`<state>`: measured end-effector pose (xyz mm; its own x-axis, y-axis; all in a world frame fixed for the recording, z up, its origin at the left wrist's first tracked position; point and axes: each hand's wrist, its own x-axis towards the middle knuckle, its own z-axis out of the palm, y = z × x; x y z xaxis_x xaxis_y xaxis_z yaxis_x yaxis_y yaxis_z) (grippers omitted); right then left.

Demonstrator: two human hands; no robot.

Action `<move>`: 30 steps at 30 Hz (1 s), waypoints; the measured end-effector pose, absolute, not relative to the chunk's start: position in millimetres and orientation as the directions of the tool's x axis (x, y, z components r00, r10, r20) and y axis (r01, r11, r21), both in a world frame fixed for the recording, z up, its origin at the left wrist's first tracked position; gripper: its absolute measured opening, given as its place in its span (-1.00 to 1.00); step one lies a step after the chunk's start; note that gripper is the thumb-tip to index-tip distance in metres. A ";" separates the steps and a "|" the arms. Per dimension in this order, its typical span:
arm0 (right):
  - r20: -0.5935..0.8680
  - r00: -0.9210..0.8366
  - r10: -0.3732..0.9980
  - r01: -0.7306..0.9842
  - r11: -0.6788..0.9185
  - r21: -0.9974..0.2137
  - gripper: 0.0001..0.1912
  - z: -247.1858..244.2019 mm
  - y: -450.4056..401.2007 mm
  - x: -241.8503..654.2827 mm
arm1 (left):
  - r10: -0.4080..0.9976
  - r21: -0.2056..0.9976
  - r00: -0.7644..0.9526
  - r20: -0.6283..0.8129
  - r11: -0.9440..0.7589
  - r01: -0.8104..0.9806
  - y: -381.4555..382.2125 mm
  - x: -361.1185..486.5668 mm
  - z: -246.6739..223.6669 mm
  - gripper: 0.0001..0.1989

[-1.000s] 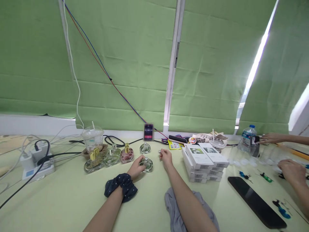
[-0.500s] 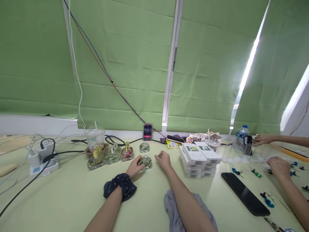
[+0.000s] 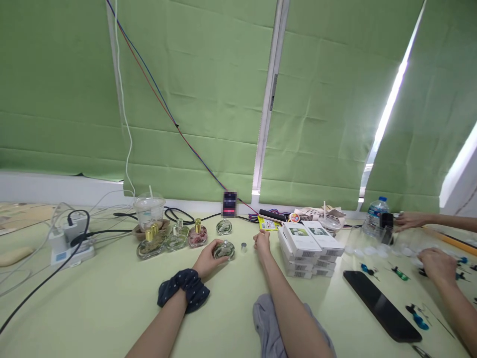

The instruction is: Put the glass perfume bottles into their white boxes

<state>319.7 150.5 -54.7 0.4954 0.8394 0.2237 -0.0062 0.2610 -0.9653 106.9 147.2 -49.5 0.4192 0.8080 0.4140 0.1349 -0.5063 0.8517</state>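
Observation:
My left hand (image 3: 209, 258) is closed round the side of a clear glass bottle (image 3: 224, 250) standing on the pale table. To its right a small silver cap (image 3: 243, 247) stands on the tabletop, touched by neither hand. My right hand (image 3: 262, 240) is further right, beside the stacked boxes, with its fingers curled together; whether they hold anything is too small to tell. Behind the held bottle is another clear bottle (image 3: 224, 227). A pink bottle (image 3: 197, 235) with a gold cap and a green bottle (image 3: 177, 238) stand to the left, near gold-capped bottles (image 3: 151, 242).
White boxes (image 3: 303, 243) are stacked right of my right hand. Beyond them lie a black phone (image 3: 382, 305) and small blue and green parts. Another person's hands (image 3: 437, 266) are at the far right. A power strip (image 3: 72, 252) with cables lies left.
My right hand has moved right and a little up. The silver cap now stands in view where that hand was. My left hand stays at the bottle.

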 end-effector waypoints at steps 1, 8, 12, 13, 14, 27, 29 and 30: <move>0.210 0.502 0.839 -0.032 0.261 -0.965 -0.79 -55.0 150.4 321.7 | 0.808 0.855 0.425 0.409 -0.502 0.131 148.0 106.5 -49.8 -0.63; 0.205 0.394 0.896 -0.121 0.272 -0.955 -0.63 -51.3 143.2 318.1 | 0.815 0.864 0.431 0.388 -0.484 0.136 148.0 105.5 -49.0 -0.63; 0.194 0.315 0.929 -0.188 0.261 -0.947 -0.58 -44.1 138.6 315.2 | 0.810 0.862 0.444 0.383 -0.486 0.145 147.1 105.8 -47.8 -0.64; 0.192 0.301 0.934 -0.207 0.261 -0.943 -0.56 -42.1 137.4 314.5 | 0.809 0.860 0.445 0.384 -0.489 0.148 147.1 105.8 -47.8 -0.65; 0.192 0.287 0.938 -0.225 0.261 -0.939 -0.54 -40.1 136.3 313.6 | 0.808 0.857 0.444 0.387 -0.493 0.151 146.9 105.9 -47.8 -0.65; 0.221 0.179 0.959 -0.295 0.267 -0.917 -0.53 -28.2 128.6 301.8 | 0.823 0.824 0.368 0.433 -0.527 0.208 135.2 109.3 -41.8 -0.59; 0.246 0.167 0.955 -0.261 0.284 -0.923 -0.61 -27.2 127.4 299.9 | 0.835 0.835 0.356 0.420 -0.509 0.210 137.3 108.3 -42.8 -0.58; 0.261 0.159 0.952 -0.243 0.294 -0.924 -0.64 -26.3 126.7 298.2 | 0.841 0.841 0.351 0.412 -0.499 0.210 138.4 107.7 -43.6 -0.56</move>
<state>298.2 126.7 -26.3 0.1587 0.9522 0.2612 -0.2429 0.2941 -0.9244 107.7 138.4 -43.6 0.3515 0.8408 0.4117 0.2095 -0.4992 0.8407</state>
